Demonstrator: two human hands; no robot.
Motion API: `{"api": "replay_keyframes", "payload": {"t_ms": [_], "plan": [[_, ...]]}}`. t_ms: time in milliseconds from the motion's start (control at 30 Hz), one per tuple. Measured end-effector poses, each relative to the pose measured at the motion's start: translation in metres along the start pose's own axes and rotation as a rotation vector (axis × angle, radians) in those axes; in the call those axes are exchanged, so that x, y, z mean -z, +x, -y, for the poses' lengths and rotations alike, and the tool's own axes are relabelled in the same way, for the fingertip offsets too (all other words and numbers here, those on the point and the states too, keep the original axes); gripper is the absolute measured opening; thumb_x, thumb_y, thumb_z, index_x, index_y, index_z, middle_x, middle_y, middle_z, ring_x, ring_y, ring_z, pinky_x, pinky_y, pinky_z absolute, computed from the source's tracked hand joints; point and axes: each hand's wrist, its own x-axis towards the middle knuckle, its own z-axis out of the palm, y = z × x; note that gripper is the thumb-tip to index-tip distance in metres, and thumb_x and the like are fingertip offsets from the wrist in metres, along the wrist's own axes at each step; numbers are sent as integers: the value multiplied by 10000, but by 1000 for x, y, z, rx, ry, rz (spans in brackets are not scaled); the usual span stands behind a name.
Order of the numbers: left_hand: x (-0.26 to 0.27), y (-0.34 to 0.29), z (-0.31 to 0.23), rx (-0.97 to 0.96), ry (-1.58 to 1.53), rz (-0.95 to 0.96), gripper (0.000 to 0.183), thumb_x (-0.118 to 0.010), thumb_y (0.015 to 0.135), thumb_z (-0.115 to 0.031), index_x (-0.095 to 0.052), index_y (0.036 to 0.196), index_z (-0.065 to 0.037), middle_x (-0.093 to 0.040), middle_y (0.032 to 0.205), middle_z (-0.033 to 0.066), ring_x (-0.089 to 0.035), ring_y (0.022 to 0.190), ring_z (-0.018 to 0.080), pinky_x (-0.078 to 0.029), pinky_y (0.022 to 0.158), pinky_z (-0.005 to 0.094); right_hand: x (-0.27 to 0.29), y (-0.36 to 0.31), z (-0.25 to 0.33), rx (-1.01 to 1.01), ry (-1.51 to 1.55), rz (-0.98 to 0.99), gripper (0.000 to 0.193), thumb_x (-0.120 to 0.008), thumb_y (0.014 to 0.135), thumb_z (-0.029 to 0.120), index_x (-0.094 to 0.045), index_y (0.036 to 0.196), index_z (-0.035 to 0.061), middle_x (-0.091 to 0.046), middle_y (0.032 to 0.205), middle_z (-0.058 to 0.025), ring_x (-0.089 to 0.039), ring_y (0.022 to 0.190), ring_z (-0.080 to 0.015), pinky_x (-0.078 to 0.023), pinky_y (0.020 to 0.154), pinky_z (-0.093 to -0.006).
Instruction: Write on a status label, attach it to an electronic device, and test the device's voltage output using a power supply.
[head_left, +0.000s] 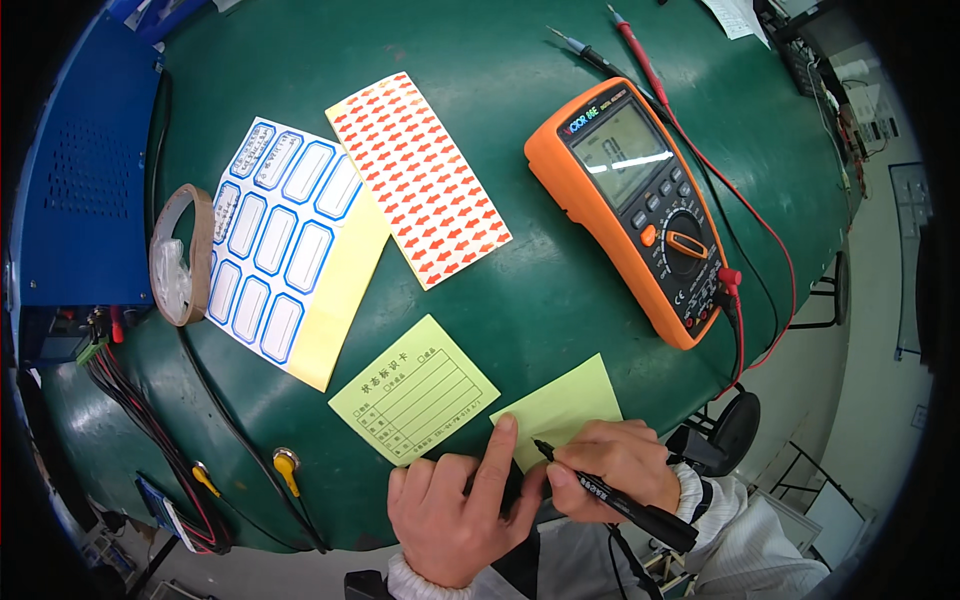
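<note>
My right hand (pixel 620 470) grips a black marker pen (pixel 630 510), its tip at a blank yellow-green card (pixel 570 400) near the table's front edge. My left hand (pixel 455 510) holds nothing; its index finger stretches out onto that card's left corner, while the other fingers bend over the table edge. Just left of the blank card lies a second yellow-green card (pixel 415 390), printed with a form table and small tick boxes. The left hand's knuckles are close to its lower edge. No writing shows on the blank card.
An orange digital multimeter (pixel 640 210) lies at right, with red (pixel 760 220) and black leads. Blue-framed label sheets (pixel 280 240) and a red-arrow sticker sheet (pixel 420 180) lie behind the cards. At left are a tape roll (pixel 195 260), a blue metal box (pixel 90 180) and cables (pixel 150 430).
</note>
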Motion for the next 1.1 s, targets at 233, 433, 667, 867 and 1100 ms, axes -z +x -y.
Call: {"api": "replay_keyframes", "payload": {"t_ms": [233,433,667,867,1100], "plan": [[1,-1,2,7,4,0,510,-790,723,-336,-717,1192,-151,-337,659,-10,-374,553,165,-300,539,332,-4,1,-1,3,-1,7,211,-749,763,33,-607,917,12,-624,717,-81,-615,526,-222,-484,475,-295],[5,1,-4,15,-47,-10,552,-772,729,-273,-675,1249,-116,-405,716,34,-423,614,216,-322,573,374,-6,0,-2,13,0,-11,216,-752,758,33,-606,917,14,-623,720,-80,-613,524,-217,-480,473,-292],[3,1,-4,10,-56,-18,536,-768,739,-275,-678,1243,-115,-398,707,33,-419,608,215,-316,568,371,-5,1,-1,-3,-3,9,207,-750,756,26,-604,902,12,-623,718,-82,-606,514,-215,-474,466,-293],[5,2,-4,16,-42,-12,507,-765,758,-291,-687,1226,-110,-397,705,29,-407,600,207,-311,565,366,-6,2,-2,-7,19,-18,198,-745,753,9,-598,886,7,-613,696,-79,-604,509,-216,-471,455,-294],[4,2,-3,7,-48,-22,501,-764,763,-301,-689,1220,-110,-396,704,26,-400,597,204,-306,560,362,-4,3,-2,-7,19,11,212,-749,742,10,-602,896,6,-612,689,-82,-610,511,-225,-479,466,-294]]}}
